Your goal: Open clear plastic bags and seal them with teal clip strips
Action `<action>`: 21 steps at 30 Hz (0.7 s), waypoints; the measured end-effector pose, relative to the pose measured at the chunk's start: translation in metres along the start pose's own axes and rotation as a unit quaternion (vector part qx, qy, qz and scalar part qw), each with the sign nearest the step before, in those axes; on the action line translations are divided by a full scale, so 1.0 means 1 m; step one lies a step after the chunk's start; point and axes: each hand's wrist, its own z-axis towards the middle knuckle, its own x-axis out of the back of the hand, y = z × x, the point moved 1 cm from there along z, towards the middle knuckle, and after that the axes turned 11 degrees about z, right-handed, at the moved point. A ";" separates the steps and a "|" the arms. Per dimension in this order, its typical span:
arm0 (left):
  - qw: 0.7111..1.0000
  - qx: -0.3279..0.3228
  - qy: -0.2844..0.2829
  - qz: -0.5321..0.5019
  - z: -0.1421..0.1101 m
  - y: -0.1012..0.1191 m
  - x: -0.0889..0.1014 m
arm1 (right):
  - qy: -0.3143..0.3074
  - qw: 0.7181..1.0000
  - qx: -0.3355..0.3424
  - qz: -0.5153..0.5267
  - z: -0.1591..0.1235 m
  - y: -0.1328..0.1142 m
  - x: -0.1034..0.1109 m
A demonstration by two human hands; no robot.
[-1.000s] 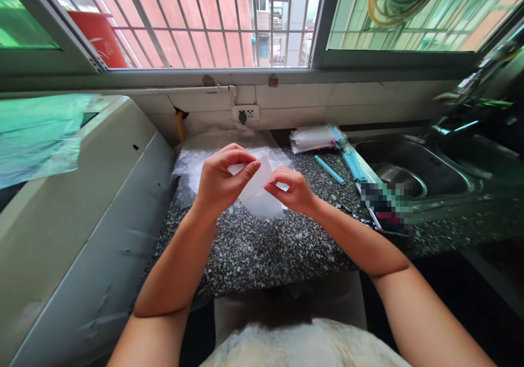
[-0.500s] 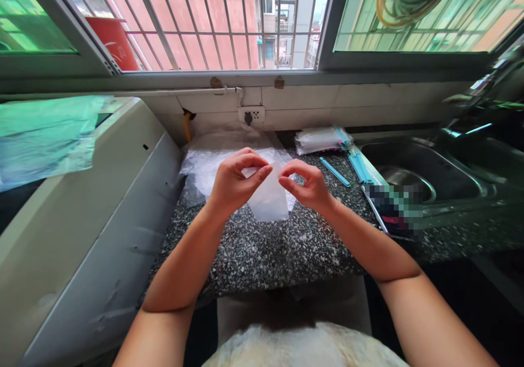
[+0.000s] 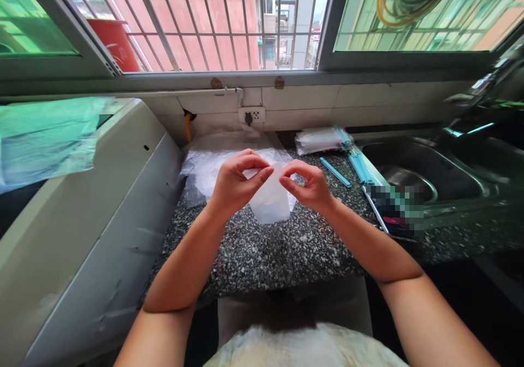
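Between my hands hangs a small translucent white plastic bag (image 3: 271, 202), its upper edge pinched at both sides above the counter. My left hand (image 3: 241, 179) is closed, thumb against fingertips, on the left upper corner. My right hand (image 3: 305, 180) pinches the right upper corner the same way. Behind the hands lies a spread of clear plastic and white sheets (image 3: 208, 160), partly covered by my left hand. To the right, a light-blue flat strip (image 3: 335, 172) rests on the counter. Beyond it lies a bundle of clear packets (image 3: 319, 140) with blue ends.
The speckled stone counter (image 3: 270, 258) runs below the barred window. More blue strips (image 3: 360, 168) lie beside the sink (image 3: 413, 149), near a dark, blurred-out flat object (image 3: 393, 214). A white appliance (image 3: 123, 192) with green plastic (image 3: 49, 138) on top stands left. A wall socket (image 3: 256, 114) sits behind.
The view turned slightly left at first, then held still. Both hands keep their pinch on the bag; the right hand rose level with the left, and the bag now hangs straighter.
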 end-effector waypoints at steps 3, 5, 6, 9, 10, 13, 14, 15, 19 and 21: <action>1.000 -0.009 -0.005 0.004 -0.001 0.001 -0.002 | 0.010 0.999 -0.036 0.029 0.001 -0.002 0.002; 1.000 -0.012 -0.011 0.006 -0.001 0.001 -0.003 | 0.021 0.997 -0.054 0.050 0.001 -0.003 0.002; 1.000 -0.012 -0.013 0.006 -0.002 0.002 -0.003 | 0.025 0.996 -0.060 0.058 0.001 -0.004 0.003; 1.000 -0.008 -0.017 0.006 -0.002 0.002 -0.003 | 0.028 0.995 -0.065 0.065 0.002 -0.005 0.002; 1.000 -0.008 -0.019 0.005 -0.002 0.003 -0.003 | 0.028 0.996 -0.064 0.064 0.002 -0.005 0.001; 1.000 -0.007 -0.022 -0.002 -0.002 0.003 -0.004 | 0.033 0.996 -0.059 0.055 0.002 -0.004 0.001; 1.000 -0.007 -0.022 -0.003 -0.002 0.003 -0.004 | 0.036 0.996 -0.059 0.051 0.002 -0.004 0.000; 1.000 -0.006 -0.021 -0.003 -0.002 0.002 -0.005 | 0.037 0.996 -0.058 0.048 0.002 -0.004 0.000; 1.000 -0.004 -0.019 -0.003 -0.002 0.002 -0.005 | 0.043 0.997 -0.048 0.045 0.002 -0.004 0.001; 1.000 -0.001 -0.021 -0.005 -0.002 0.001 -0.004 | 0.048 0.997 -0.042 0.044 0.002 -0.005 0.002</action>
